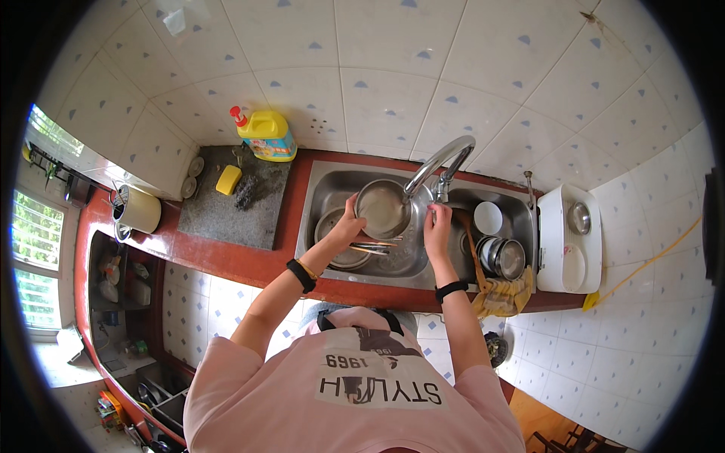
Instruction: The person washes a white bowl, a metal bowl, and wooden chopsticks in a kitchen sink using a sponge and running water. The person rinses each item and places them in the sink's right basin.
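Observation:
My left hand (346, 225) grips the rim of a round metal bowl (384, 209) under the spout of the chrome faucet (439, 159), over the left basin of a steel double sink (405, 263). Below it lie a larger metal pan (327, 226) and several utensils (374, 247). My right hand (437, 226) has its fingertips at the faucet's base; whether they close on its handle is unclear. The right basin holds a white bowl (487, 218), stacked metal bowls (510, 259) and a wooden-handled utensil (473, 249).
Left of the sink, a yellow sponge (228, 180) and a dark scouring pad (246, 191) lie on a grey stone slab (195, 218), beside a yellow soap jug (266, 136). A cloth (504, 297) hangs over the front edge. A white dish container (552, 249) stands right.

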